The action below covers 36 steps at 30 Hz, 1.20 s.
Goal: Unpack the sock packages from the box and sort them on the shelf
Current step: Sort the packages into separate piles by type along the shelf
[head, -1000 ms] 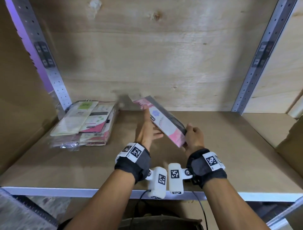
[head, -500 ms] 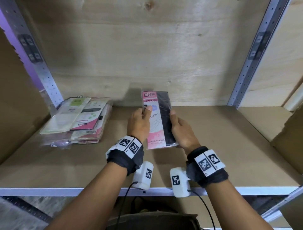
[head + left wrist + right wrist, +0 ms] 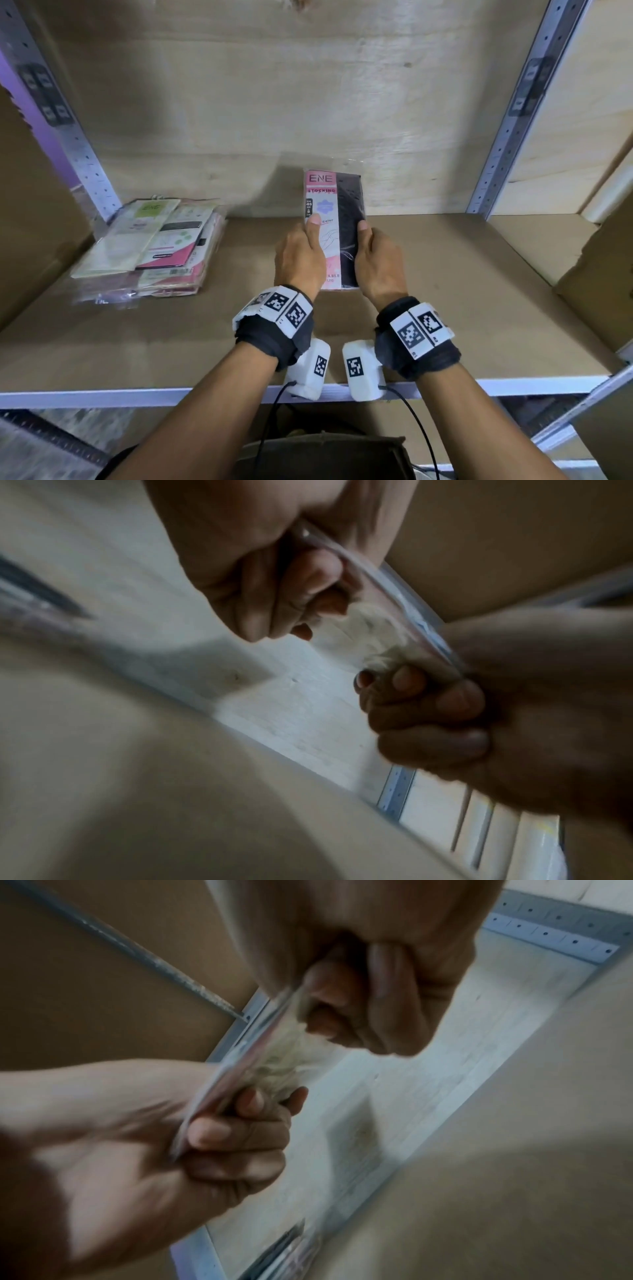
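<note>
A pale plywood back wall (image 3: 239,102) rises behind, framed by perforated metal uprights (image 3: 510,113) at both back corners (the left one tinged purple). Brown cardboard panels (image 3: 30,212) close the sides; lighting is dim.

Shelf: a brown board shelf (image 3: 479,308) with a pale metal front edge, a plywood back wall and perforated metal uprights at the rear left and rear right.
Lying on it: a stack of sock packages (image 3: 154,246) in clear wrappers, flat at the rear left, near the left upright.
Top of stack: a pale green-labelled pack beside a white and pink pack.
Stack's wrappers: clear plastic sticks out at the front.
</note>
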Each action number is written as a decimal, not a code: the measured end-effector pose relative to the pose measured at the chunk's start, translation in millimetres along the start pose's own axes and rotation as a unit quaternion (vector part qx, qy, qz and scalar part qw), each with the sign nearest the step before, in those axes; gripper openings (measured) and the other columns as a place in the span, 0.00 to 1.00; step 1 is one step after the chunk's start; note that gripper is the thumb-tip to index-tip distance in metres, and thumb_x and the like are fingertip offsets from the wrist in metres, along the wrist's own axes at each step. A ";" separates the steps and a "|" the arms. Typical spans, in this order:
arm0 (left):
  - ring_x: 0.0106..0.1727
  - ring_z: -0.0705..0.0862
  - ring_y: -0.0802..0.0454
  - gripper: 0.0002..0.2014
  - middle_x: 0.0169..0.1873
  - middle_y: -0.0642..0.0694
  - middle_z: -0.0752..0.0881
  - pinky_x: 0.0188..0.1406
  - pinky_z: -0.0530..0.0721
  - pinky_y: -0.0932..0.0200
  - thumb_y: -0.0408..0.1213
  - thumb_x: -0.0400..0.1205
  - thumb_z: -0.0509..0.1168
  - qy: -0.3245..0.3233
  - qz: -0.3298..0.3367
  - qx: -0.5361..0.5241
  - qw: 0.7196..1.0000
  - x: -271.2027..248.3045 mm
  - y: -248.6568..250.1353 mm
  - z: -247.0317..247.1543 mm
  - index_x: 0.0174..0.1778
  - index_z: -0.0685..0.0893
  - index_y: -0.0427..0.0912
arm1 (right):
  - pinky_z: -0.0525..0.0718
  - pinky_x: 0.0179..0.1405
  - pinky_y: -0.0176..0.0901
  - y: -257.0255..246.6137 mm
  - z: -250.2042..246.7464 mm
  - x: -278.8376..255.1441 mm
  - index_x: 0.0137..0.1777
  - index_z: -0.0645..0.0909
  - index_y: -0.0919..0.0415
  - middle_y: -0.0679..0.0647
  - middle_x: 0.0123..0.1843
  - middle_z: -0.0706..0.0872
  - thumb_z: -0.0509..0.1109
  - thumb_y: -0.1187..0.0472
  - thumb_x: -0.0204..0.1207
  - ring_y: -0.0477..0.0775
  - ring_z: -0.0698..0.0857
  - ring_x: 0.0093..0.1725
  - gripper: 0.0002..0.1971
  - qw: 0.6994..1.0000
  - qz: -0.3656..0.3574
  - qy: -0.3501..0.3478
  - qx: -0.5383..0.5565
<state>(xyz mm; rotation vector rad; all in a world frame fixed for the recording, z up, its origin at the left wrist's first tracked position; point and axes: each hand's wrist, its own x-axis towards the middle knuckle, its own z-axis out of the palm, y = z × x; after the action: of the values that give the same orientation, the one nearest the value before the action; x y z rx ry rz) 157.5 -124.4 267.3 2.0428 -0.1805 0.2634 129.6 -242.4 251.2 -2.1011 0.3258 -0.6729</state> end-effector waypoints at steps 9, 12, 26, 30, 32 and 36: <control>0.54 0.90 0.34 0.27 0.54 0.36 0.91 0.57 0.88 0.35 0.58 0.88 0.52 -0.044 -0.085 -0.187 0.978 4.7 -15.4 8.6 0.55 0.88 0.39 | 0.75 0.17 0.37 15.8 7.6 4.9 0.52 0.81 0.65 0.63 0.40 0.85 0.51 0.40 0.88 0.59 0.84 0.30 0.28 0.956 0.165 -0.064 0.233; 0.55 0.90 0.39 0.26 0.56 0.40 0.91 0.57 0.88 0.40 0.56 0.90 0.50 -0.081 -0.055 -0.126 0.987 9.7 -16.9 4.2 0.56 0.87 0.39 | 0.75 0.16 0.36 21.2 2.8 3.8 0.49 0.81 0.59 0.56 0.39 0.84 0.50 0.37 0.86 0.55 0.83 0.31 0.28 0.973 0.144 -0.070 0.164; 0.38 0.82 0.48 0.19 0.50 0.42 0.93 0.34 0.81 0.60 0.42 0.76 0.78 -0.349 -0.113 -0.045 0.929 13.2 -36.0 -14.1 0.62 0.87 0.41 | 0.75 0.40 0.43 33.4 -25.0 7.0 0.46 0.81 0.64 0.58 0.46 0.84 0.55 0.42 0.87 0.57 0.82 0.44 0.25 0.964 0.109 -0.202 -0.131; 0.40 0.90 0.53 0.26 0.49 0.42 0.92 0.37 0.89 0.61 0.40 0.74 0.80 -0.322 -0.153 0.013 0.934 15.6 -39.1 -15.6 0.66 0.82 0.40 | 0.82 0.38 0.42 36.5 -28.5 1.1 0.49 0.85 0.65 0.57 0.46 0.88 0.63 0.45 0.84 0.55 0.86 0.43 0.21 0.948 0.118 -0.237 -0.177; 0.39 0.90 0.54 0.37 0.49 0.41 0.90 0.36 0.90 0.62 0.40 0.73 0.81 -0.316 -0.171 0.034 0.933 17.0 -38.5 -18.0 0.76 0.74 0.37 | 0.84 0.45 0.46 35.6 -32.9 -0.6 0.52 0.87 0.64 0.58 0.50 0.90 0.66 0.47 0.83 0.57 0.88 0.48 0.19 0.952 0.099 -0.223 -0.187; 0.45 0.90 0.49 0.36 0.53 0.40 0.89 0.46 0.93 0.54 0.41 0.71 0.83 -0.321 -0.164 0.074 0.930 18.0 -38.1 -19.8 0.74 0.78 0.36 | 0.90 0.52 0.50 32.1 -36.9 -0.7 0.52 0.88 0.61 0.55 0.49 0.90 0.69 0.48 0.82 0.55 0.89 0.48 0.16 0.954 0.083 -0.249 -0.144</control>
<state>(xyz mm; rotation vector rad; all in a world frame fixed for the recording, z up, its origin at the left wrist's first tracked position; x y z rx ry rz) 181.8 -89.4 248.6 2.2063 -0.2195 -0.6286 108.4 -285.5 241.9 -2.3974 0.3217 0.0202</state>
